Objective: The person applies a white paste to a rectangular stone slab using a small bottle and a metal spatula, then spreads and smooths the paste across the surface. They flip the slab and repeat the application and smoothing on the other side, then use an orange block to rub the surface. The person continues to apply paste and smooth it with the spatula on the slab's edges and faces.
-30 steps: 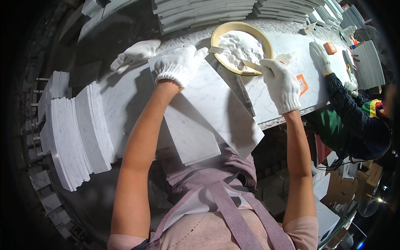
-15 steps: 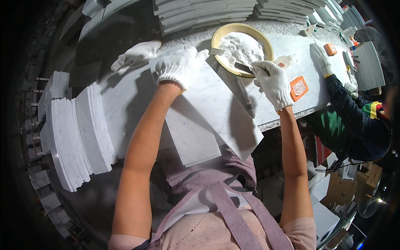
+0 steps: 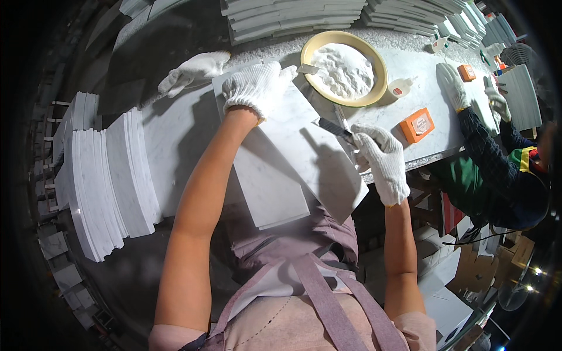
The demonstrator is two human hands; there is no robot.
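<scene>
A yellow bowl (image 3: 304,82) stood on the table (image 3: 175,161), holding a lumpy white heap (image 3: 344,73); whether it was powder or paste could not be told. A flat blade (image 3: 308,69) lay across the bowl's left rim, its inner end over the heap. Just right of the bowl was a small white bottle (image 3: 400,88), its contents unclear. An orange box (image 3: 417,125) sat nearer the person, above and right of the right hand (image 3: 380,158), and a second orange box (image 3: 466,72) stood farther off, near a co-worker's gloved hand (image 3: 451,86).

The upper slab (image 3: 293,131) lay slantwise over the lower slab (image 3: 272,187), its near end pointing down and to the right; both jutted past the table's near edge. The left hand (image 3: 254,88), gloved, lay on the upper slab's far end with the thumb stretched to the right; how far the other fingers were bent could not be told. The gloved right hand was beside the slab's right edge, fingers closed round a dark scraper (image 3: 335,128). The scraper pointed left, its tip over the slab; whether they touched could not be told. A marker (image 3: 341,113) was partly hidden behind the scraper. Left of the left hand lay a white glove (image 3: 193,73).
</scene>
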